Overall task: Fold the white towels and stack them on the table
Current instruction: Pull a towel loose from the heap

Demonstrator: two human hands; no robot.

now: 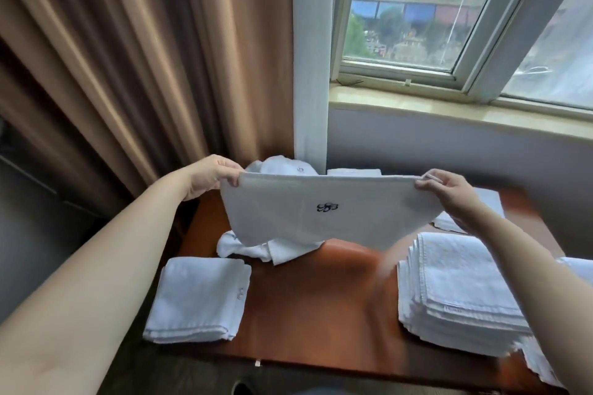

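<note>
Between left hand (211,175) and right hand (447,191), white towel (327,212), top corners pinched in each grip.

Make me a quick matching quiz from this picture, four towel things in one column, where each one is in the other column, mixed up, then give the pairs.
Column one
1. towel with the dark emblem
2. tall stack of folded towels
3. small folded pile
4. crumpled towels

Column two
A. on the table's near left corner
B. held up by its top corners between the left hand and right hand
C. on the table at the right
D. loose on the table behind the held towel

Pairs: 1-B, 2-C, 3-A, 4-D
</note>
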